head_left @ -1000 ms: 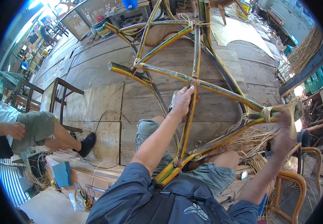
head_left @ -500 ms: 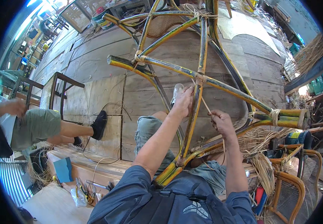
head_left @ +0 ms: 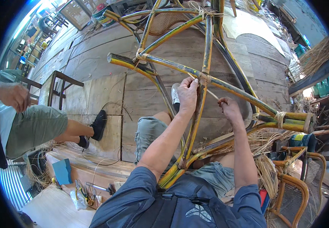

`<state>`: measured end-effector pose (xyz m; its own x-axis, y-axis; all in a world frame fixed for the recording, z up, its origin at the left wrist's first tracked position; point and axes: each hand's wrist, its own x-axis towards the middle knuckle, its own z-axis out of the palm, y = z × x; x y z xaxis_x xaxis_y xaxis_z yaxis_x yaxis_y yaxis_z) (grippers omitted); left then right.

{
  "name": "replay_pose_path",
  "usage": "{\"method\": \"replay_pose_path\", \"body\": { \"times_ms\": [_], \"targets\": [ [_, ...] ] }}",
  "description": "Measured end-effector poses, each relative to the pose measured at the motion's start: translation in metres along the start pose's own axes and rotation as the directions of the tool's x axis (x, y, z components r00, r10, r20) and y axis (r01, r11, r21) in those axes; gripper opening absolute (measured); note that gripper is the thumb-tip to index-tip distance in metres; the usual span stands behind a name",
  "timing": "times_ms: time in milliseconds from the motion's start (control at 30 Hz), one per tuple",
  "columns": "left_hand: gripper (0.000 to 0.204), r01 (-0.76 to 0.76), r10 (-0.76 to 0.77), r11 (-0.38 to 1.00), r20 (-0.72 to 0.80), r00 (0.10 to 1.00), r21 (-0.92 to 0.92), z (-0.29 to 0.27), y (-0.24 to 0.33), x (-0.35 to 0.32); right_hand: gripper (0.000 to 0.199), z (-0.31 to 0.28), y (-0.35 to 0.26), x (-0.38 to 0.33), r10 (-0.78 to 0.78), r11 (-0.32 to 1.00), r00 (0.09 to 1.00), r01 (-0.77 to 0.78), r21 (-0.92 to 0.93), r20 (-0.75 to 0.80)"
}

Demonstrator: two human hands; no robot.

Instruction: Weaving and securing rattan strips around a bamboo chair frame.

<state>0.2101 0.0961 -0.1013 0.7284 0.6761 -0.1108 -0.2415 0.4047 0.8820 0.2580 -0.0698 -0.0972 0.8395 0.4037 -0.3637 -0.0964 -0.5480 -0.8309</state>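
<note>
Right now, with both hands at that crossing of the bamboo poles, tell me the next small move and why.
Probably draw the thin rattan strip taut toward you with the right hand. The left hand is pressed on the joint where two poles of the bamboo frame cross, with binding already there, and the strip runs from that joint to the right fingers, so it looks ready for tightening.

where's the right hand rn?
Head view, right of centre: the right hand pinches a thin cane strip beside the frame joint, which the left hand grips.
</note>
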Motion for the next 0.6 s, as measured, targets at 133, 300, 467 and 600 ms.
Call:
{"method": "replay_pose_path", "body": {
  "times_ms": [133, 300, 467, 600],
  "targets": [
    [0.013, -0.098, 0.098, 0.994, 0.003, 0.995, 0.054, -0.004, 0.004, 0.004, 0.012, -0.011, -0.022, -0.017, 0.045, 0.887, 0.992, -0.093, 0.451, 0.118],
    [0.015, -0.163, 0.134, 0.892, 0.096, 0.986, 0.423, 0.0, 0.02, -0.009, 0.012, -0.007, -0.044, -0.032, -0.107, 0.863, 0.994, 0.105, 0.495, -0.024],
    [0.035, -0.359, 0.259, 0.753, 0.253, 0.932, 0.552, 0.006, 0.026, -0.037, 0.013, -0.003, -0.06, -0.032, -0.23, 0.946, 0.962, 0.257, 0.196, -0.15],
    [0.052, -0.553, 0.433, 0.557, 0.351, 0.83, 0.619, -0.002, 0.003, -0.041, 0.018, 0.007, -0.088, -0.026, -0.53, 0.824, 0.827, 0.451, -0.343, -0.188]
  ]
}}
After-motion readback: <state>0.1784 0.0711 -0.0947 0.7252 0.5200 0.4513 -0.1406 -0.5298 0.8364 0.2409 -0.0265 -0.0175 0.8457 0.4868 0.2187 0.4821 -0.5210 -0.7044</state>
